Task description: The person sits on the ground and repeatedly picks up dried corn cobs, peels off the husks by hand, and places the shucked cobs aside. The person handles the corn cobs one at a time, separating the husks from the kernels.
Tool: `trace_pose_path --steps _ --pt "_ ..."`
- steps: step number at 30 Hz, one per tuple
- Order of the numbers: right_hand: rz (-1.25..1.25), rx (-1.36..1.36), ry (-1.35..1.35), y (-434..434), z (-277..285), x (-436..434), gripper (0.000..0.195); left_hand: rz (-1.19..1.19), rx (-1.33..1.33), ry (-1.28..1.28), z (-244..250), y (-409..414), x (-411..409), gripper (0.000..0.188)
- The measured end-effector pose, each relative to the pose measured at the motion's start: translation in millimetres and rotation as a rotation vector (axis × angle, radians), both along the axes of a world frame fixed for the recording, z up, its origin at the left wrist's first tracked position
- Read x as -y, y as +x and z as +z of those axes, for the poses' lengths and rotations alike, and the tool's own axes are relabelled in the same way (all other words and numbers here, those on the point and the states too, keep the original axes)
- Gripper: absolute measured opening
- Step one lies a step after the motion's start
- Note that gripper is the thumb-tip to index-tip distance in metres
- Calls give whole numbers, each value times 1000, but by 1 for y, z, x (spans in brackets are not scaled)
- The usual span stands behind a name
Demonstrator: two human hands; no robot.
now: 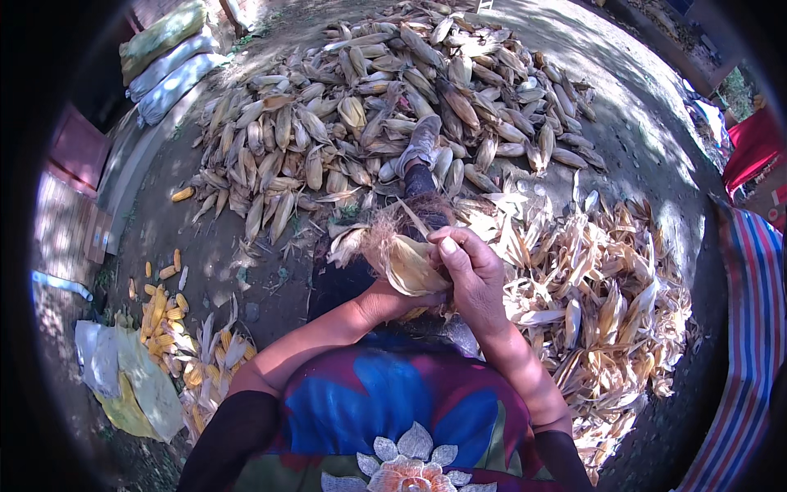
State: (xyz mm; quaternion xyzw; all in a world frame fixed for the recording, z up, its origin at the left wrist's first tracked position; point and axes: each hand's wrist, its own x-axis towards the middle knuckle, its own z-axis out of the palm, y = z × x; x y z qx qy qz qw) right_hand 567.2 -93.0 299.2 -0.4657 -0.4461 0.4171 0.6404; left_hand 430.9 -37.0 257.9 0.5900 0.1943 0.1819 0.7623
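Over my lap, a corn ear is wrapped in pale, partly opened husk (413,269), with brown silk (380,237) spilling from it. My left hand (396,300) grips the ear from below; the husk hides most of its fingers. A little yellow shows under that hand. With thumb and bent fingers, my right hand (472,273) pinches the husk's edge at the right side of the ear. Just beyond my hands, one leg stretches forward, its shoe (423,138) against a large heap of unhusked corn ears (307,129).
Loose dry husks (602,307) are piled at my right, beside a striped woven sheet (753,295). Husked yellow ears (161,323) lie at my left near flattened plastic sacks (138,381). Filled sacks (175,71) are stacked at the far left. A lone cob (182,194) rests by the heap.
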Motion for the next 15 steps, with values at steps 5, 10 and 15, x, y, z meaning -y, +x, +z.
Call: trace_pose_path --steps 5,10,15 --pt "33 -244 -117 -8 3 -4 21 169 58 -289 -27 -9 22 53" --pt "-126 -558 -57 -6 -1 -10 18 172 197 -826 5 2 40 58" --pt "-216 -913 -68 -4 5 -21 26 182 325 -603 6 8 30 65"
